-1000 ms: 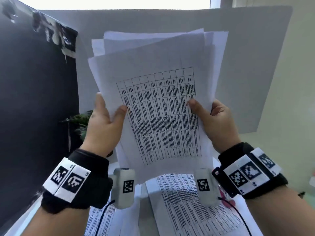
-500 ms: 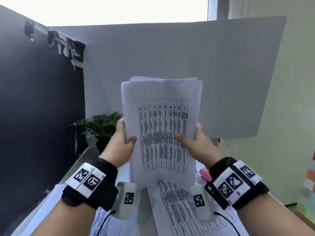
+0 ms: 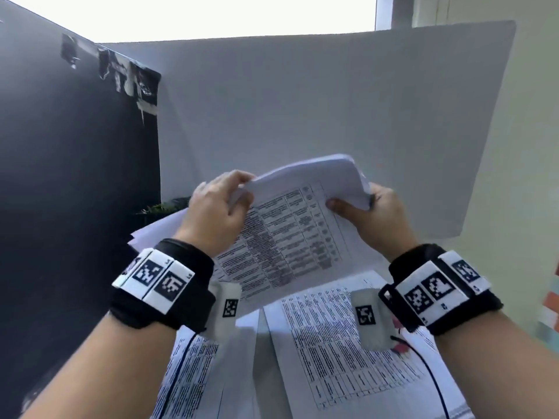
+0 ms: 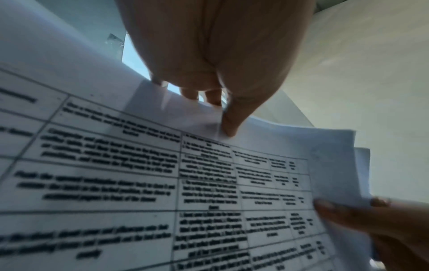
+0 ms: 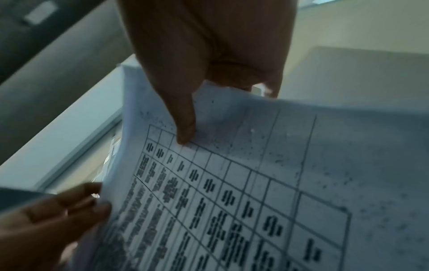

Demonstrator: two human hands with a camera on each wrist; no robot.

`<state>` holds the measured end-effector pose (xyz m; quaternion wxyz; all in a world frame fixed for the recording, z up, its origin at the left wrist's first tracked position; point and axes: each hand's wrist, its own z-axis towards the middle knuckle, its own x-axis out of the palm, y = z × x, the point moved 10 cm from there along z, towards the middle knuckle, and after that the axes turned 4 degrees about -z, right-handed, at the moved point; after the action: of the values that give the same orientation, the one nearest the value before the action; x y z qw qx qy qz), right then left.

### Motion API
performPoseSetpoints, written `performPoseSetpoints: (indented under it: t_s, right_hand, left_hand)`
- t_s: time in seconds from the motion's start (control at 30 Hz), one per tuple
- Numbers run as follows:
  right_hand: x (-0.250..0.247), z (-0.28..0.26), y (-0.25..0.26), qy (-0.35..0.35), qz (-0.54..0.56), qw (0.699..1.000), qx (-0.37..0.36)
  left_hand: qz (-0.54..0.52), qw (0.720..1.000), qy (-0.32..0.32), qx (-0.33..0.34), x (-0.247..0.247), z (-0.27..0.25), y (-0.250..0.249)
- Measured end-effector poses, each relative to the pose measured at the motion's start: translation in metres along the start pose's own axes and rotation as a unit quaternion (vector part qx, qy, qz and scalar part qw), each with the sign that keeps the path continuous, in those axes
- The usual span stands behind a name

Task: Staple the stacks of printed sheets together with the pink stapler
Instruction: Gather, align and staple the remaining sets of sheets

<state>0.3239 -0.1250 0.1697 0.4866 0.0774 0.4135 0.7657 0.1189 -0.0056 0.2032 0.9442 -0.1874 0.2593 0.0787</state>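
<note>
stack [image 3: 290, 237] | pinched between left hand [image 3: 214, 210] | right hand [image 3: 375, 216] fingers

The sheets [image 3: 284, 237] are white with a black-ruled table and black print. Below them, more white printed pages [image 3: 332, 343] show the same black grid. Both wristbands [image 3: 160, 285] are black with white tags carrying black square codes. Behind the sheets stands a plain pale grey board [image 3: 302, 101]; left of them, a black panel [image 3: 60, 176]. A green plant [image 3: 160, 208] peeks out at the sheets' left.
</note>
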Motion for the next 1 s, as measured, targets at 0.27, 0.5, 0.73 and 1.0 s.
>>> performPoseSetpoints:
  t_s: [0.27,0.5,0.73,1.0]
  right_hand:
    - [0.002,-0.025,-0.067,-0.014,0.165,0.976,0.140]
    - [0.018,-0.036,-0.097,-0.034,0.121,0.979,0.160]
    - [0.024,-0.036,-0.107,-0.043,0.109,0.979,0.169]
    - [0.036,-0.036,-0.102,-0.004,0.158,0.971,0.178]
  left_hand:
    - [-0.004,0.967,-0.167,-0.194,-0.039,-0.046,0.097]
    - [-0.240,0.889,-0.108,-0.373,0.009,-0.076,0.168]
    - [-0.222,0.909,-0.116,-0.334,0.018,-0.074,0.172]
    - [-0.008,0.961,-0.152,-0.231,-0.010,-0.055,0.120]
